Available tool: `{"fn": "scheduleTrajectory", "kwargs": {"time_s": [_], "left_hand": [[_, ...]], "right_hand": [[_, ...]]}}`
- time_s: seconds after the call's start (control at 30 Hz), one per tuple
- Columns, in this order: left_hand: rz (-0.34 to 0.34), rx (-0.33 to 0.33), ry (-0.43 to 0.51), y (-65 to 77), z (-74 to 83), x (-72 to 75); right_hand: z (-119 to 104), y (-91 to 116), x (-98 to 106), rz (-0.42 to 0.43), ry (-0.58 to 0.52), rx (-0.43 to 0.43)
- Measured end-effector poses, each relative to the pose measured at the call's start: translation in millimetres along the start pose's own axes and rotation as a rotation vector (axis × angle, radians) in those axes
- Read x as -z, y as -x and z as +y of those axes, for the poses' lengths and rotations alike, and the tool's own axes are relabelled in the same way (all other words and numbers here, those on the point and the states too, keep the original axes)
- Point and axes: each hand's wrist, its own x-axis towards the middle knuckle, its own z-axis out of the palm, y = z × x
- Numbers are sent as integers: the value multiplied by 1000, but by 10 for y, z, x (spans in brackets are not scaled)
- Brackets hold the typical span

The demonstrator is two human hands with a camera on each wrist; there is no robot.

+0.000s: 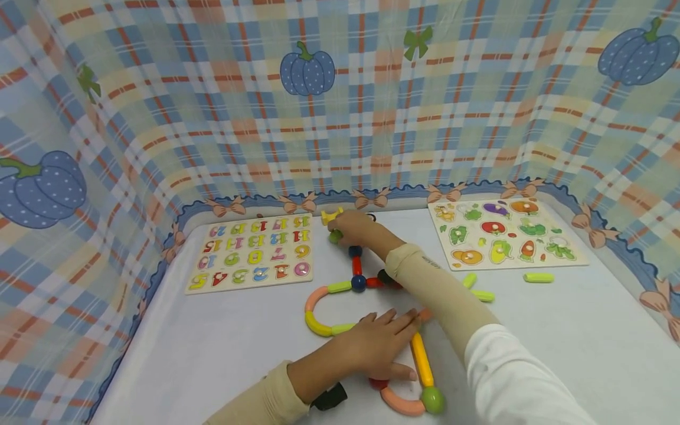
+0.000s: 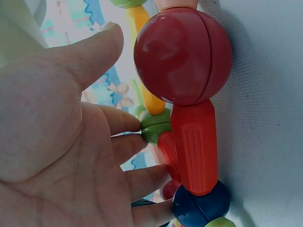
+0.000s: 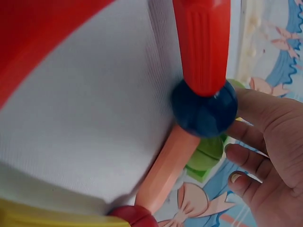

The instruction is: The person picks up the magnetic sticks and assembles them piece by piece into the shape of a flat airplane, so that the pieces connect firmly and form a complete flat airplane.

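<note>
A chain of coloured rods and balls lies across the white table. My left hand is spread over its near part, fingers straight. In the left wrist view its fingertips touch a green ball and a dark blue ball; a red rod joins that blue ball to a large red ball. At the chain's far end, my right hand holds a green ball beside a dark blue ball. The blue ball partly hides its fingertips. A salmon rod and a red rod meet there.
A number puzzle board lies at the left and a vegetable puzzle board at the right. Loose lime rods lie below the vegetable board. A small yellow piece sits behind my right hand. Checked cloth walls the table's back and sides.
</note>
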Motion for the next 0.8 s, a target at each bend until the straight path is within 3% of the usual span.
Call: {"fn": "scheduleTrajectory", "kwargs": {"time_s": [0.27,0.4,0.53,0.67,0.8], "left_hand": [[3,-1,-12,11,4,4],[7,-1,-12,9,9,14],[6,5,-15,8,13,17],[-7,17,-13,1,13,13],[-20,29,-10,-7,15,7]], "right_hand": [[-101,-24,4,11,-27,28],[-149,136,101,66,-125,35],[-112,539,232,155,-321,53],[106,1133,240,238,-493,71],[436,1766,119,292,-534,-10]]}}
